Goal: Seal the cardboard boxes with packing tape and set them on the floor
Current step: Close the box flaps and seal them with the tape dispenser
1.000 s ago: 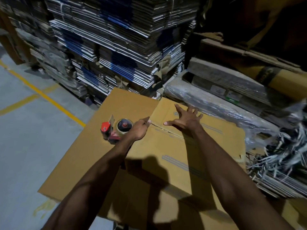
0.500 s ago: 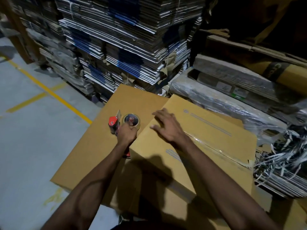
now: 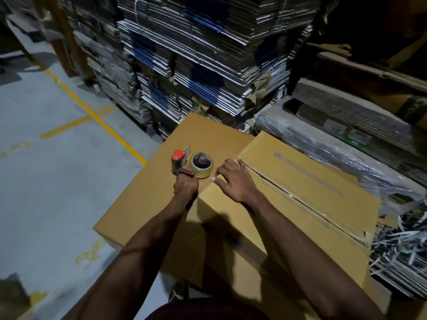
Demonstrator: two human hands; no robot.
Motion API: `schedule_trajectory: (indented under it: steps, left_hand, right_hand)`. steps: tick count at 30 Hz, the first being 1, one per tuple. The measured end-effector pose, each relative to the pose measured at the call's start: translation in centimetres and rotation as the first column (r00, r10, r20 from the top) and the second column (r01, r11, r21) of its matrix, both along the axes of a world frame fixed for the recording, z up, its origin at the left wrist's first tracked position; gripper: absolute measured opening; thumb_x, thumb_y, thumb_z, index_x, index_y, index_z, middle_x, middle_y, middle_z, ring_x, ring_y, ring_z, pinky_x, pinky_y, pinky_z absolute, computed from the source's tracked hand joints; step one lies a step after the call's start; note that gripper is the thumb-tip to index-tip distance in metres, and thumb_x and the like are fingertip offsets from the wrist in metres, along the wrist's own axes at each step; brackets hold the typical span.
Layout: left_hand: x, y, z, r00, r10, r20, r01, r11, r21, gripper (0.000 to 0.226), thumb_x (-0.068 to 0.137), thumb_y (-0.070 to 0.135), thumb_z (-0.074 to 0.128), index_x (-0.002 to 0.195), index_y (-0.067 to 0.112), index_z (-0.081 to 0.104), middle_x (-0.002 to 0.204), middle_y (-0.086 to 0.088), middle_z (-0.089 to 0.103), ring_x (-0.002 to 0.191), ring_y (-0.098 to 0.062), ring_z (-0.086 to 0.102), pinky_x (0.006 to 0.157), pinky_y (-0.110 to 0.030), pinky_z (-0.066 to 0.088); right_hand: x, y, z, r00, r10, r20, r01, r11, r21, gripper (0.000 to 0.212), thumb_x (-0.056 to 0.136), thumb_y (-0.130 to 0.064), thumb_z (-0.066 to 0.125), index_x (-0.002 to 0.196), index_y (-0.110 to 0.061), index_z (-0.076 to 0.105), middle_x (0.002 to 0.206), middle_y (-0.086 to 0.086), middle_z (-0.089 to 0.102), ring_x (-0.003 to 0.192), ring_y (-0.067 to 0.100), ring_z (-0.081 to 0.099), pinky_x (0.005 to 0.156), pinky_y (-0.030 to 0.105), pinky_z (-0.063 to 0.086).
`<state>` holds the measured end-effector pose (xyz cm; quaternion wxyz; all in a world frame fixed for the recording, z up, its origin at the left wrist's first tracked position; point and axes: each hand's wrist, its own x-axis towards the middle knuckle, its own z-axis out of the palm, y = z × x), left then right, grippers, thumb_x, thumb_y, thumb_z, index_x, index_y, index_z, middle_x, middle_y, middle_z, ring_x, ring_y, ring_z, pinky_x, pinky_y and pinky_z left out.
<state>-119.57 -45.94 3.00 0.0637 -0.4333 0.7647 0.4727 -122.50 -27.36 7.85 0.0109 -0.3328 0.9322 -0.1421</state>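
A brown cardboard box (image 3: 307, 195) stands in front of me with its top flaps closed and a seam running along the middle. My right hand (image 3: 233, 181) presses flat on the box's near left corner, fingers spread. To its left a red tape dispenser (image 3: 191, 163) with a roll of clear tape rests on a large flat cardboard sheet (image 3: 143, 199). My left hand (image 3: 186, 189) grips the dispenser's handle.
Tall stacks of flattened cartons (image 3: 208, 61) rise behind the box. Plastic-wrapped bundles (image 3: 335, 139) and loose strapping (image 3: 402, 245) lie to the right. Grey floor with yellow lines (image 3: 97, 116) spreads to the left.
The box has been turned, so its seam now runs away from me. My left hand moved off the box and took the dispenser's handle. My right hand slid to the near left corner.
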Motion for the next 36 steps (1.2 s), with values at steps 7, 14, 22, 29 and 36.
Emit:
schedule_trajectory:
  steps: [7,14,22,29,36]
  left_hand:
    - [0.8,-1.4,5.8,0.963,0.004,-0.269,0.007,0.999,0.037,0.019,0.092,0.027,0.057,0.085,0.010,0.063,0.082,-0.012,0.065,0.070,-0.029,0.058,0.062,-0.030,0.042]
    - [0.8,0.8,10.6,0.835,0.170,-0.524,0.280,0.689,0.669,0.010,0.095,0.014,0.061,0.088,0.014,0.053,0.061,0.000,0.041,0.048,-0.017,0.036,0.047,-0.028,0.029]
    - [0.4,3.2,12.4,0.901,0.096,-0.423,0.369,0.342,0.864,0.024,0.094,0.021,0.055,0.072,0.022,0.045,0.055,0.010,0.038,0.039,-0.007,0.033,0.041,-0.021,0.028]
    - [-0.1,4.8,12.4,0.915,0.127,-0.383,0.355,0.194,0.914,0.027,0.086,0.021,0.060,0.064,0.021,0.044,0.049,0.011,0.037,0.034,-0.006,0.032,0.038,-0.018,0.026]
    - [-0.4,4.8,12.5,0.924,0.052,-0.378,0.358,0.224,0.906,0.025,0.085,0.021,0.060,0.068,0.022,0.043,0.050,0.011,0.035,0.035,-0.006,0.030,0.039,-0.019,0.024]
  right_hand:
    - [0.2,0.2,-0.5,0.998,0.005,-0.058,-0.006,1.000,-0.019,0.062,0.103,-0.064,0.027,0.114,-0.018,0.067,0.115,0.001,0.060,0.130,0.021,0.045,0.124,0.054,0.016]
    - [-0.2,0.1,1.0,0.962,-0.039,0.270,0.130,0.935,-0.330,0.037,0.104,-0.052,0.049,0.126,-0.026,0.065,0.130,-0.006,0.064,0.128,0.014,0.052,0.122,0.051,0.028]
    - [-5.1,-0.5,9.9,0.856,-0.022,0.516,0.471,0.442,-0.763,0.056,0.101,0.009,0.034,0.144,-0.017,0.058,0.149,0.006,0.057,0.138,0.020,0.050,0.108,0.034,0.042]
    - [-3.2,2.0,8.4,0.858,-0.166,0.487,0.514,0.292,-0.806,0.023,0.091,-0.005,0.062,0.101,-0.017,0.080,0.106,-0.002,0.078,0.107,0.019,0.069,0.098,0.041,0.054]
    - [-0.4,4.5,6.9,0.767,-0.061,0.638,0.641,0.084,-0.763,0.028,0.081,0.018,0.060,0.095,-0.004,0.072,0.097,0.009,0.077,0.084,0.016,0.072,0.067,0.029,0.054]
